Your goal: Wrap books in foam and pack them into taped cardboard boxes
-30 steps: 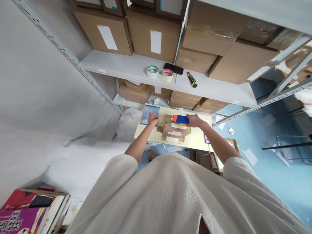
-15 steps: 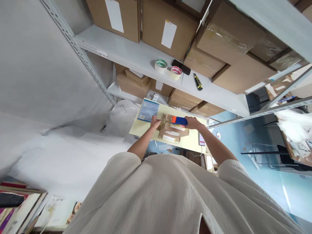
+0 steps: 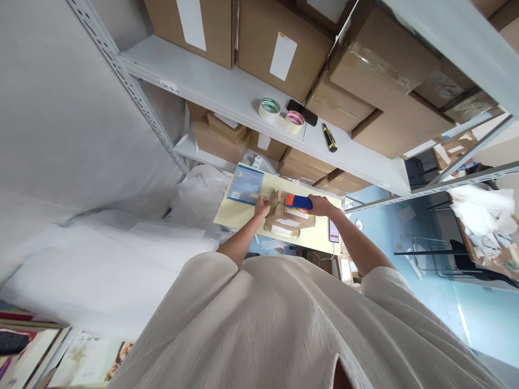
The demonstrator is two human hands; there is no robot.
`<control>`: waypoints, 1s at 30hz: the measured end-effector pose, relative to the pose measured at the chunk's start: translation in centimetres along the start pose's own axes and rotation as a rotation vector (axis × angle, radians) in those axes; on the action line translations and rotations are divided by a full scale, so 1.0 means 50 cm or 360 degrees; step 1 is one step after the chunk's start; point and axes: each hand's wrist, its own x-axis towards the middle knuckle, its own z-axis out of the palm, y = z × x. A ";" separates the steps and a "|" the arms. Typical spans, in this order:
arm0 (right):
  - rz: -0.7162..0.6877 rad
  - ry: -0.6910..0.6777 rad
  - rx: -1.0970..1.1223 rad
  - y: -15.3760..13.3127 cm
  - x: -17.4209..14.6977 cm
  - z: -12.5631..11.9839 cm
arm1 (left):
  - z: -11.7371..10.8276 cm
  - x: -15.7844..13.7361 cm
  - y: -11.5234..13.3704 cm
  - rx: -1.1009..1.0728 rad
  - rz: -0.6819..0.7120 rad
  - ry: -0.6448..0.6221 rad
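Observation:
My right hand (image 3: 320, 206) is closed around the handle of a blue tape dispenser (image 3: 300, 202) with an orange front end. The dispenser sits over the top of a small cardboard box (image 3: 288, 221) with white labels. Another taped cardboard box (image 3: 281, 232) shows at its near side. My left hand (image 3: 263, 206) is at the left end of the box, its fingers curled in; whatever they grip is too small to make out. Beneath everything is a pale yellow table (image 3: 227, 214).
A blue-edged clear folder (image 3: 245, 185) lies on the table's left, a phone (image 3: 333, 231) on its right. On the shelf (image 3: 243, 97) ahead are tape rolls (image 3: 269, 108), a dark phone (image 3: 302, 112), a cutter (image 3: 329, 138) and large cartons (image 3: 279, 46). White sheeting (image 3: 105, 270) lies left.
My left hand has moved slightly right, closer to the box's left end, and its fingers have curled in. The dispenser in my right hand has hardly moved.

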 end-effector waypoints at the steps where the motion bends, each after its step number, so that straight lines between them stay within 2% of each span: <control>1: -0.0004 0.0002 0.0008 0.001 -0.001 0.000 | -0.002 -0.002 0.000 -0.0031 0.0048 -0.0030; 6: -0.0010 0.0006 0.0052 0.000 -0.010 -0.004 | -0.013 -0.019 0.019 0.0072 0.0078 -0.0267; 8: -0.0014 0.0019 0.0073 0.001 -0.011 -0.003 | -0.017 -0.026 0.038 0.0185 0.0299 -0.0279; 10: -0.0034 0.0042 0.0099 0.004 -0.011 -0.001 | -0.016 -0.032 0.060 0.0316 0.0653 -0.0346; 12: -0.0055 0.0053 0.0119 0.008 -0.011 0.002 | -0.011 -0.034 0.080 0.0508 0.0921 -0.0516; 13: -0.0063 0.0047 0.0122 0.009 -0.012 0.002 | -0.008 -0.034 0.087 0.0631 0.0984 -0.0615; 15: -0.0077 0.0022 0.0108 0.012 -0.012 0.002 | -0.002 -0.032 0.095 0.0893 0.1006 -0.0770; 17: -0.0090 0.0000 0.0079 0.014 -0.013 -0.001 | 0.001 -0.028 0.093 0.1126 0.0979 -0.0837; 20: -0.0104 -0.0027 0.0046 0.019 -0.011 -0.005 | -0.002 -0.019 0.086 0.1331 0.0964 -0.0851; 27: -0.0171 -0.0008 0.0150 0.043 -0.009 0.000 | -0.003 -0.004 0.095 0.1495 0.0953 -0.0867; 30: -0.0190 -0.0017 0.0174 0.052 -0.015 0.001 | 0.002 -0.007 0.105 0.1744 0.0967 -0.0854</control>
